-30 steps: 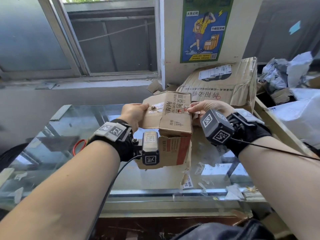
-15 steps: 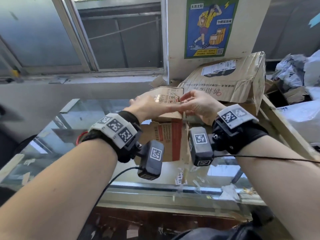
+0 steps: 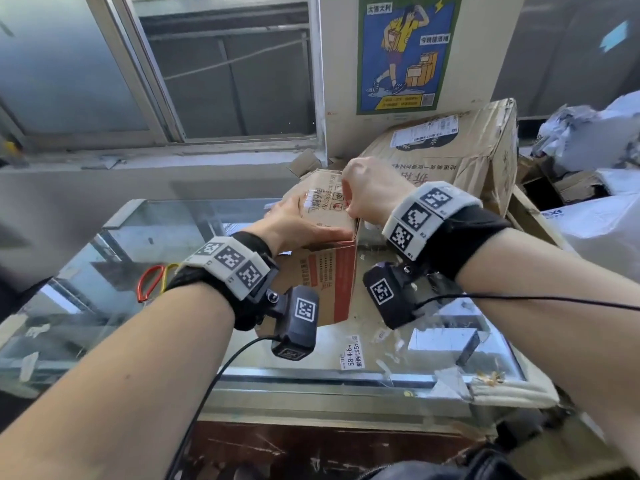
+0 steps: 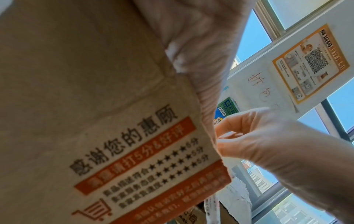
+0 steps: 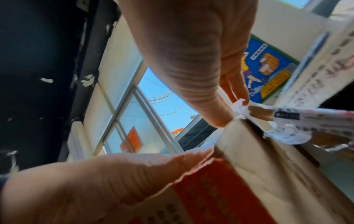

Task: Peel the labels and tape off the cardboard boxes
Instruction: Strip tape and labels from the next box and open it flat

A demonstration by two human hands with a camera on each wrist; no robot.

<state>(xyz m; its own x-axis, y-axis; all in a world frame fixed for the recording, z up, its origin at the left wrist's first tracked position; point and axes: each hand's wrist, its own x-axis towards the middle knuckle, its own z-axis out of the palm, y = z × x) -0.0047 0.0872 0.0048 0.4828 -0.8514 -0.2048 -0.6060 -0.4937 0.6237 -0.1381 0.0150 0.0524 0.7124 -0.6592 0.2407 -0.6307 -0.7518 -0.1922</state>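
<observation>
A small cardboard box [image 3: 332,278] with orange print stands on the glass counter [image 3: 156,254]. My left hand [image 3: 298,223] lies flat on its top, with the thumb stretched along the near top edge. My right hand [image 3: 348,206] is at the top right corner of the box, its fingertips hidden in the head view. The right wrist view shows the thumb and fingers of that hand [image 5: 239,109] pinching a crumpled white label strip [image 5: 242,111] at the box corner [image 5: 239,174]. A patch of white tape [image 3: 313,199] shows on the box top.
A large crushed cardboard box [image 3: 450,174] with a white shipping label [image 3: 424,131] leans behind. Peeled label scraps [image 3: 351,351] lie on the glass near the front edge. Red-handled scissors [image 3: 149,282] lie at the left. Plastic mailer bags [image 3: 588,133] pile up at the right.
The box was tilted up between both hands and now stands lower on the counter. My left hand moved from its left side onto its top. My right hand closed in on the corner.
</observation>
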